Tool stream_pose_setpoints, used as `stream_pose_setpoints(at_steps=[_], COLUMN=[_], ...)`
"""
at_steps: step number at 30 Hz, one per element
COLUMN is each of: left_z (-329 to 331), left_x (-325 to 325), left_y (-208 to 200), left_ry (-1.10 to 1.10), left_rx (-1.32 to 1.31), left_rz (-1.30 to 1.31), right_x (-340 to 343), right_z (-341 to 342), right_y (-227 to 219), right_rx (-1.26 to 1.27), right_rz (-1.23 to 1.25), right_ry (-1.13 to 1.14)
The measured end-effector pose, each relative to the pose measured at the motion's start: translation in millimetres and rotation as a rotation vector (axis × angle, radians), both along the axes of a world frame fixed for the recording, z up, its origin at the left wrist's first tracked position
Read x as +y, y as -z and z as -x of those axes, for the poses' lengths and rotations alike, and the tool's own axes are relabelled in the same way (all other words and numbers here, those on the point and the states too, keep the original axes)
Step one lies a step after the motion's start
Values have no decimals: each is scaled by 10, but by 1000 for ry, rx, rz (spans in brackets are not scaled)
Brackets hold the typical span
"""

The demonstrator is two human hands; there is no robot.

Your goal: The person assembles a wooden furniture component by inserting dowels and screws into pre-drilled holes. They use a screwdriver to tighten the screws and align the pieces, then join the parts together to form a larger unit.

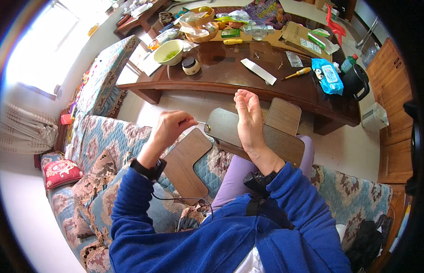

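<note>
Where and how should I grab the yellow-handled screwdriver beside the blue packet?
Take the screwdriver by its thick handle, probably with the nearer right hand, from above and the near edge of the table. It lies flat, thin shaft pointing left; the handle's end sits close to the blue packet, likely crowding a grip from the right.

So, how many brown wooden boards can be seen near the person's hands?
3: an L-shaped board on the sofa, a long board over the purple trousers, by the right hand, and a smaller board just beyond it. Others may be hidden underneath.
</note>
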State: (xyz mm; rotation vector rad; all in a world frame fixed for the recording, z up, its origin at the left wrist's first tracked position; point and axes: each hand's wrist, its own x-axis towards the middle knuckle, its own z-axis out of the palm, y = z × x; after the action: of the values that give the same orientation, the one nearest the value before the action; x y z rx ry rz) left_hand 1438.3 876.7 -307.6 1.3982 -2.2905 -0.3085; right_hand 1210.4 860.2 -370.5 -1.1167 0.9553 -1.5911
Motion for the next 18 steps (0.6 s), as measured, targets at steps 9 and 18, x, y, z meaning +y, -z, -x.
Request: stream_pose_setpoints(at_steps=[9,18], left_z=[392,1035], left_x=[-456,109], left_y=[-324,-150], left_ry=[147,367], left_rx=[-117,-198], left_rz=[-301,126], right_x=[53,-79], right_z=[-76,5], right_y=[-23,-10], right_rx=[45,-113], right_rz=[-10,-118], right_ry=[3,113])
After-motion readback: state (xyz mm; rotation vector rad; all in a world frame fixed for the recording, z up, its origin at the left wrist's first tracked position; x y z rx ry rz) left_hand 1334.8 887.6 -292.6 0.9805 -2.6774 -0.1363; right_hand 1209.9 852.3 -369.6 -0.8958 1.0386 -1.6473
